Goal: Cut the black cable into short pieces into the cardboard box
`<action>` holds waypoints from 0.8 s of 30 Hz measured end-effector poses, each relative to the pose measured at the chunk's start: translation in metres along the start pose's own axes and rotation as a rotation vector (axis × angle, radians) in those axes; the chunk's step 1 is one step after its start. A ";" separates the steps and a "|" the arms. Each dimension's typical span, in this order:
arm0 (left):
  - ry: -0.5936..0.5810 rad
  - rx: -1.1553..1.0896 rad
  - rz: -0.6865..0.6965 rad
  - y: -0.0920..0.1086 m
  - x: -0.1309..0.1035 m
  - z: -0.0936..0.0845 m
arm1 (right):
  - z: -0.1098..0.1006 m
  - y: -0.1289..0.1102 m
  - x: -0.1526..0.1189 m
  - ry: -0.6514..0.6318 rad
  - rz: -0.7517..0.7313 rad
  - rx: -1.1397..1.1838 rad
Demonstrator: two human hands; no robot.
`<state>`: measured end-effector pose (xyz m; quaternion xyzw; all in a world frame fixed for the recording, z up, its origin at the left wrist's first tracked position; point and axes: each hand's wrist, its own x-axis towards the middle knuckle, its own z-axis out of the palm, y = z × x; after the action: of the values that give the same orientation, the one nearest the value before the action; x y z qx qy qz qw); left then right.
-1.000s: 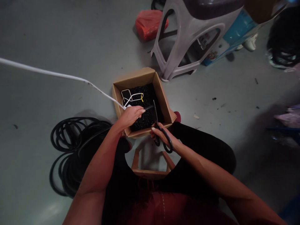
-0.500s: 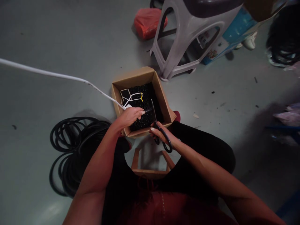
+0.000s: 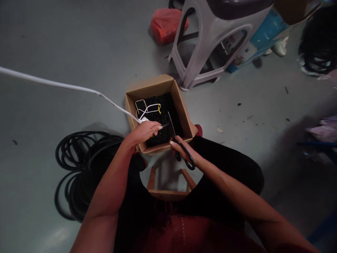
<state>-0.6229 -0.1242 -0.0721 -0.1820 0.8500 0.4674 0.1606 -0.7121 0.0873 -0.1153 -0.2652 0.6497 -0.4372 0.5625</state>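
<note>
My left hand [image 3: 147,130] is closed over the near left part of a cardboard box [image 3: 184,109], pinching a thin black ribbed piece [image 3: 165,125] that points right. In my right hand [image 3: 181,146], at the box's near right corner, are black-handled scissors [image 3: 189,158]. Their blades reach up into the box, close to the tip of the black piece. Many small black pieces [image 3: 158,137] fill the bottom of the box. A white cable [image 3: 79,88] comes in from the left and ends at a white object partly hidden by my left hand.
A phone-like object [image 3: 141,106] and a white loop with a yellow tie lie in the box. Black coiled tubing [image 3: 76,151] is on the floor at left. Beyond the box stand a grey plastic stool [image 3: 195,66] and a red bag [image 3: 165,26].
The scissor blades have swung slightly left toward the black piece, and the handles have shifted a little right. My left hand has hardly moved.
</note>
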 end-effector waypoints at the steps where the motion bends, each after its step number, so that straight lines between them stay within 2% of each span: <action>1: 0.008 0.000 0.000 0.000 0.000 0.000 | 0.000 0.000 0.000 0.012 0.002 -0.012; 5: 0.059 0.002 0.012 -0.002 0.001 0.002 | 0.002 0.000 0.001 0.032 0.007 0.003; 11: 0.088 0.039 0.019 -0.004 0.003 0.003 | 0.002 0.002 -0.001 -0.021 -0.008 0.074; 24: 0.052 -0.002 0.016 0.001 0.002 0.005 | 0.002 0.006 -0.001 -0.047 -0.012 0.127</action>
<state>-0.6251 -0.1194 -0.0750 -0.1872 0.8550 0.4645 0.1345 -0.7090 0.0903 -0.1195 -0.2429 0.6057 -0.4746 0.5907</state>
